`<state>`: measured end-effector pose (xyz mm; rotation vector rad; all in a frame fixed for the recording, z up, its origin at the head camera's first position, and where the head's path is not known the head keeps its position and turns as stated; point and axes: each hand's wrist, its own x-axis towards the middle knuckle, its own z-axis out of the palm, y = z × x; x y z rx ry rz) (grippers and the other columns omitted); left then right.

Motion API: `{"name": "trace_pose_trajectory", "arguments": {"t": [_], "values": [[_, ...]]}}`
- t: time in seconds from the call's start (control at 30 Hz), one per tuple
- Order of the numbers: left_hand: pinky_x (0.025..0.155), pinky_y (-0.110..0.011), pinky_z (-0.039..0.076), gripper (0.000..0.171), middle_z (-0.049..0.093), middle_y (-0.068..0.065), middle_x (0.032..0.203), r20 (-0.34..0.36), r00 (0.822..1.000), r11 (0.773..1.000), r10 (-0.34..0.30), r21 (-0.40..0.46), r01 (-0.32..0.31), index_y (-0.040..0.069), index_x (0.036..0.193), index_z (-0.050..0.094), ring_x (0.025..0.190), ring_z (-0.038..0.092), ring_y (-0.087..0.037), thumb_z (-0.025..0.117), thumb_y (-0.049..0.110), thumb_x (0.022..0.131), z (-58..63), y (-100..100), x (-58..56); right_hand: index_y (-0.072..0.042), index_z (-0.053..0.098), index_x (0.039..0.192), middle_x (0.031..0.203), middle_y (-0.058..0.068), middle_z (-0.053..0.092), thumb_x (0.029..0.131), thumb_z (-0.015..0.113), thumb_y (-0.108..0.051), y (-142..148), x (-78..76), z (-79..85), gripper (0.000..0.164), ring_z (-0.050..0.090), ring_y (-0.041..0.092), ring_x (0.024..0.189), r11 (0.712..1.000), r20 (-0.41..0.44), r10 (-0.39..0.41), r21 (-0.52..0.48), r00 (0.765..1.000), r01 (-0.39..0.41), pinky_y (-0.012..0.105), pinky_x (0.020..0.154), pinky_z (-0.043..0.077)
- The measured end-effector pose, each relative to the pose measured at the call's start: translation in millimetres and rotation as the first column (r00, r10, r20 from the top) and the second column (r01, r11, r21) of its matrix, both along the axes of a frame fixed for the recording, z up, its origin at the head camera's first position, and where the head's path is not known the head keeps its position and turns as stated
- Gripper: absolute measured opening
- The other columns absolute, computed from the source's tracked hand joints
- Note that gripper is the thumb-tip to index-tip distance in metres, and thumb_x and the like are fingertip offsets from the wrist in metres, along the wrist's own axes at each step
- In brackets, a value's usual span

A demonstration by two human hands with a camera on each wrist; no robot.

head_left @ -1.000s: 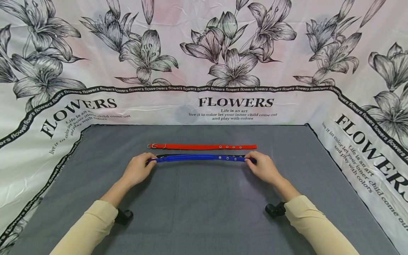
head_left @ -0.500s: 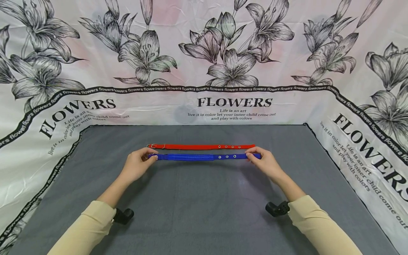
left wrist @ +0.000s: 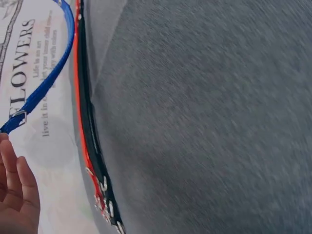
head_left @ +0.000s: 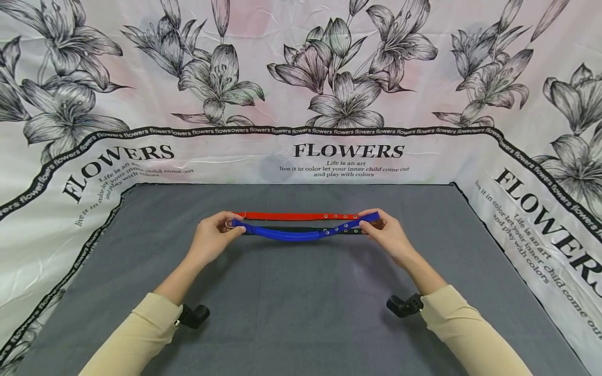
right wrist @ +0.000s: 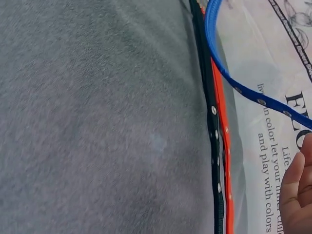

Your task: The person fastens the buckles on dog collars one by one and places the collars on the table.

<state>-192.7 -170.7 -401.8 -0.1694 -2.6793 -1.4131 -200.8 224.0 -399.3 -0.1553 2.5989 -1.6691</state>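
My left hand (head_left: pixel 210 241) pinches the buckle end of a blue collar (head_left: pixel 291 236), close to its metal ring. The eyeleted end is pinched between the thumb and fingers of my right hand (head_left: pixel 386 239). Held up off the table, the blue collar sags in a shallow curve between the hands. Below it a dark, blackish-green collar (right wrist: pixel 207 73) lies straight on the cloth. Just behind that one lies a red collar (head_left: pixel 287 216), parallel to it; in the head view my left fingers hide its buckle. Both lying collars show metal buckles in the left wrist view.
Grey cloth (head_left: pixel 301 303) covers the table. White floral fabric (head_left: pixel 348 104) rises behind it and at both sides. A black wrist-worn device (head_left: pixel 194 316) sits at the left cuff, and a similar black device (head_left: pixel 403 306) at the right.
Both hands have lifted the blue collar from near the dark collar. The hands have come slightly closer together, so the blue collar now bows downward. The lying collars have not moved.
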Motion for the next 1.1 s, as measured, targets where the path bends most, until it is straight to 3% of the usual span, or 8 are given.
{"name": "trace_pose_trajectory", "arguments": {"t": [0.2,0.4,0.5,0.67,0.83,1.1], "values": [[0.062,-0.027,0.050,0.028,0.061,-0.006,0.088,0.037,0.999,0.994,-0.009,0.110,0.005,0.016,0.108,0.066,0.076,0.059,-0.023,0.069,0.027,0.083,4.8,7,-1.3,-0.005,0.056,0.117,0.105,0.025,0.058,0.090,0.061,-0.020,-5,-1.8,0.0,0.031,0.059,0.016,0.086,1.000,-0.059,-0.005,-0.018,0.998,0.004,0.024,0.074,0.052],[0.068,-0.029,0.054,0.029,0.063,-0.010,0.089,-0.001,0.999,0.974,-0.032,0.222,0.031,0.012,0.109,0.065,0.078,0.064,-0.026,0.064,0.030,0.087,9.2,14,-2.3,-0.007,0.060,0.115,0.100,0.022,0.061,0.090,0.061,-0.023,-12,0.2,2.1,0.030,0.059,0.029,0.085,1.000,-0.131,0.008,0.005,0.991,-0.007,0.027,0.072,0.053],[0.067,-0.029,0.054,0.029,0.063,-0.009,0.088,-0.018,1.000,0.977,-0.023,0.210,0.026,0.011,0.108,0.065,0.074,0.063,-0.022,0.062,0.032,0.088,12.3,18,-2.2,-0.007,0.061,0.115,0.105,0.018,0.062,0.090,0.061,-0.026,-15,0.0,3.3,0.031,0.058,0.034,0.092,1.000,-0.155,0.030,0.001,0.988,-0.030,0.031,0.073,0.053],[0.069,-0.030,0.052,0.029,0.064,-0.009,0.091,-0.037,0.999,0.984,-0.027,0.174,0.033,0.008,0.105,0.065,0.081,0.061,-0.024,0.061,0.032,0.089,17.3,26,-1.1,-0.003,0.058,0.116,0.113,0.018,0.060,0.091,0.059,-0.022,-21,-0.4,5.7,0.032,0.061,0.026,0.095,0.993,-0.174,0.076,-0.073,0.982,-0.090,0.039,0.078,0.053],[0.078,-0.033,0.048,0.027,0.066,-0.008,0.100,-0.051,0.997,0.983,-0.066,0.166,0.073,0.008,0.103,0.063,0.093,0.060,-0.020,0.060,0.032,0.090,19.3,33,-0.2,-0.007,0.056,0.119,0.112,0.021,0.061,0.091,0.058,-0.019,-29,-0.8,7.5,0.030,0.064,0.019,0.090,0.989,-0.170,0.084,-0.106,0.982,-0.103,0.034,0.074,0.054],[0.075,-0.031,0.050,0.020,0.067,-0.008,0.091,-0.060,0.991,0.955,-0.116,0.268,0.128,0.008,0.099,0.061,0.086,0.063,-0.017,0.059,0.027,0.091,19.9,46,-1.6,0.002,0.050,0.114,0.112,0.027,0.060,0.092,0.058,-0.016,-42,-2.1,13.3,0.029,0.065,0.013,0.087,0.971,-0.171,0.045,-0.226,0.984,-0.083,0.038,0.078,0.052]]}}
